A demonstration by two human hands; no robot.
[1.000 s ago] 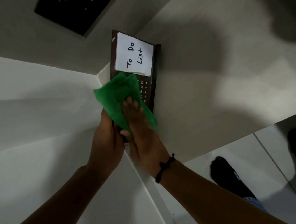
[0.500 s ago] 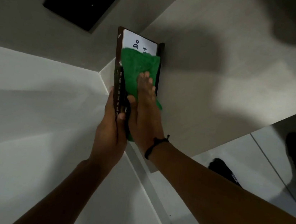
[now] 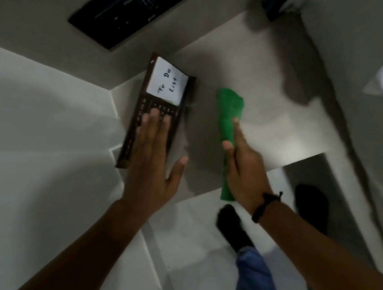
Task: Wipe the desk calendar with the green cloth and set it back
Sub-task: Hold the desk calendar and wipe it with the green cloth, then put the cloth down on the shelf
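Note:
The dark brown desk calendar (image 3: 137,123) stands on the pale desk (image 3: 284,132) near the wall corner, with a white "To Do List" note (image 3: 166,85) on its upper face. My left hand (image 3: 154,159) lies flat against the calendar's lower face, fingers spread and thumb out to the right, not gripping. The green cloth (image 3: 230,108) stretches in a long strip on the desk to the right of the calendar, apart from it. My right hand (image 3: 246,166) holds the cloth's near half between thumb and fingers.
A black panel (image 3: 135,6) is set in the wall above the calendar. A dark object (image 3: 274,7) sits at the desk's far end. The desk's near edge runs below my hands, with my feet in black socks (image 3: 233,225) on the white floor.
My right hand has drawn the green cloth off the calendar's face and away to the right onto the desk. My left hand has let go of the calendar's edge and now lies flat on its face.

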